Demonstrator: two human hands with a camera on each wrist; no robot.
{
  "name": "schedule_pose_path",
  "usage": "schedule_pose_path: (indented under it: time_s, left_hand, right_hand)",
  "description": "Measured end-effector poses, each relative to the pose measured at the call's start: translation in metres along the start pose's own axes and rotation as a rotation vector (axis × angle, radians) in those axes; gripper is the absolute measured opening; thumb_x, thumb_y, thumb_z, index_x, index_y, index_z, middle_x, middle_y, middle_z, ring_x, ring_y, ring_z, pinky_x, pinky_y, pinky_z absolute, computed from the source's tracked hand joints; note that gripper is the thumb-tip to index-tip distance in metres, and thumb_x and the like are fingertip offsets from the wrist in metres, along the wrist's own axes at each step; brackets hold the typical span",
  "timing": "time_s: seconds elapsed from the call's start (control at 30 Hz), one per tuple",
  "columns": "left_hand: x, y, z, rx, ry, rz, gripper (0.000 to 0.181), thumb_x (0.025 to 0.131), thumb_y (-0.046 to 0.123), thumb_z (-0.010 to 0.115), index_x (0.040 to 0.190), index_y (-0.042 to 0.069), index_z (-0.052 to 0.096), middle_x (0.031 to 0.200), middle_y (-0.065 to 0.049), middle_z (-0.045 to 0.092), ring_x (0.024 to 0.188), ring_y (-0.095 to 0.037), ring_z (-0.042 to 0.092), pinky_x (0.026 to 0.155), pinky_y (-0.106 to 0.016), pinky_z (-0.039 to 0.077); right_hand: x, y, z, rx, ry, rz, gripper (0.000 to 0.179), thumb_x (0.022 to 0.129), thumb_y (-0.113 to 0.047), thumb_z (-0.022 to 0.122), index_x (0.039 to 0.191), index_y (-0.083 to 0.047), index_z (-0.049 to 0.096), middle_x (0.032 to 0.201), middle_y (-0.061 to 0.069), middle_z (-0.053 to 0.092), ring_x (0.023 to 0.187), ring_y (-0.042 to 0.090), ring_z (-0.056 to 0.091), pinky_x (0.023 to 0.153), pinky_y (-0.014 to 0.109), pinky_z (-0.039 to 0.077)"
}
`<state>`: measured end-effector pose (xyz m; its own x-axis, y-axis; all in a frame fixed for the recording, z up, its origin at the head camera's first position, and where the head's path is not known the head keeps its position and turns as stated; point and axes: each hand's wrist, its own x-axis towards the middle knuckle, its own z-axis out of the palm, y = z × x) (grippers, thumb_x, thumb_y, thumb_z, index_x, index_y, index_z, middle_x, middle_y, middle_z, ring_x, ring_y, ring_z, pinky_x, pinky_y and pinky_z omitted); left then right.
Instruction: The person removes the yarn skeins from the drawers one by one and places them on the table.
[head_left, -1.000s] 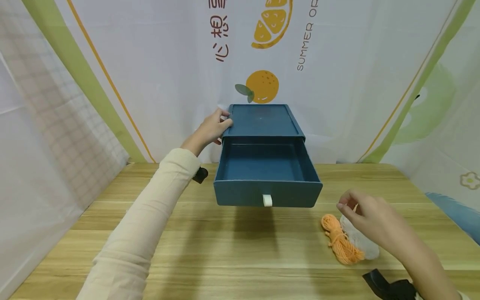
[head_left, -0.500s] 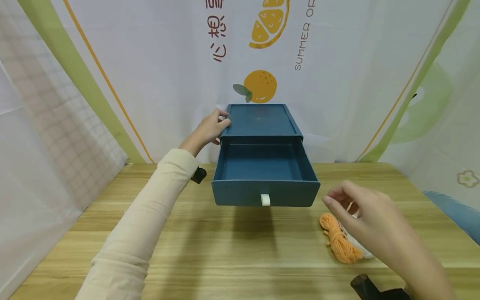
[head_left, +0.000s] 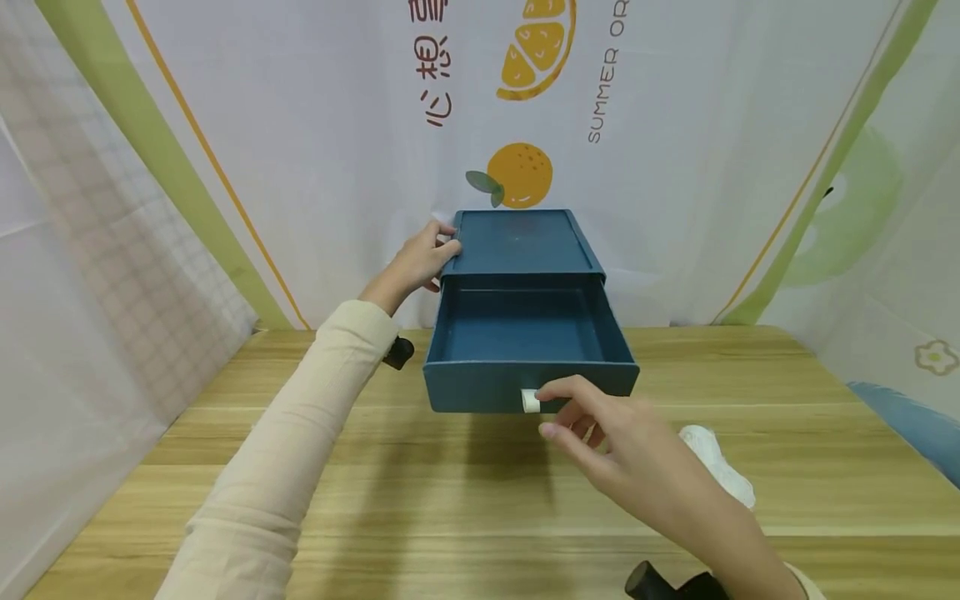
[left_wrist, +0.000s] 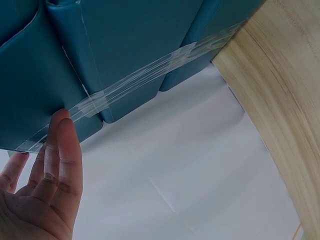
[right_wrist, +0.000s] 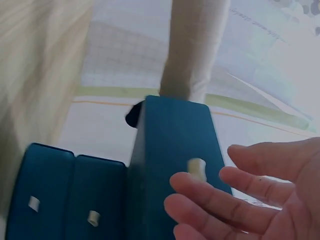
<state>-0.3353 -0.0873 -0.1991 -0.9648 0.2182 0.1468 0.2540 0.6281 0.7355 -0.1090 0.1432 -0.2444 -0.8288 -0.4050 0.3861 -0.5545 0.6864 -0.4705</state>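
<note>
A dark blue drawer unit stands on the table, its top drawer pulled out and bare inside. At the unit's upper left edge is my left hand, thumb over the top; in the left wrist view its extended fingers press the side beside clear tape. My right hand is at the drawer front, index fingertip right by the white pull tab, thumb apart below. In the right wrist view its fingers are parted and loosely bent near that tab. Nothing is gripped there.
A white yarn bundle lies on the wooden table to the right, partly behind my right forearm. Two lower drawers are closed, each with a small white tab. A printed white curtain hangs close behind the unit.
My right hand has moved left from above the yarn to the drawer's tab, and its arm now hides the orange yarn. My left hand keeps its place on the unit.
</note>
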Motion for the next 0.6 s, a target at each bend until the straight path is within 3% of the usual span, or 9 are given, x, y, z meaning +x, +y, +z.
schedule_pose_path:
  time_s: [0.13, 0.33, 0.6]
  left_hand:
    - [0.0, 0.0, 0.0, 0.006, -0.001, 0.002, 0.049, 0.095, 0.03, 0.037, 0.14, 0.011, 0.031, 0.137, -0.014, 0.047, 0.092, -0.03, 0.059, 0.071, -0.039, 0.055]
    - [0.001, 0.0, 0.0, 0.001, -0.004, 0.005, 0.05, 0.095, 0.03, 0.037, 0.141, 0.011, 0.031, 0.137, -0.014, 0.046, 0.092, -0.03, 0.059, 0.071, -0.04, 0.055]
    - [0.0, -0.001, -0.001, 0.002, -0.005, 0.008, 0.05, 0.095, 0.03, 0.037, 0.141, 0.011, 0.031, 0.137, -0.015, 0.046, 0.091, -0.03, 0.059, 0.07, -0.039, 0.055]
  right_hand:
    - [0.005, 0.0, 0.007, -0.011, -0.024, 0.002, 0.025, 0.092, -0.031, 0.057, 0.117, -0.026, 0.057, 0.082, -0.016, 0.063, 0.067, -0.006, 0.053, 0.062, 0.017, 0.048]
    - [0.009, 0.006, 0.012, 0.043, -0.01, -0.043, 0.025, 0.091, -0.017, 0.059, 0.116, -0.023, 0.06, 0.082, -0.013, 0.064, 0.063, -0.005, 0.054, 0.059, 0.017, 0.049]
    - [0.014, 0.01, 0.017, 0.131, -0.027, -0.042, 0.029, 0.091, -0.008, 0.058, 0.117, -0.02, 0.062, 0.093, -0.007, 0.07, 0.08, 0.001, 0.065, 0.065, 0.019, 0.052]
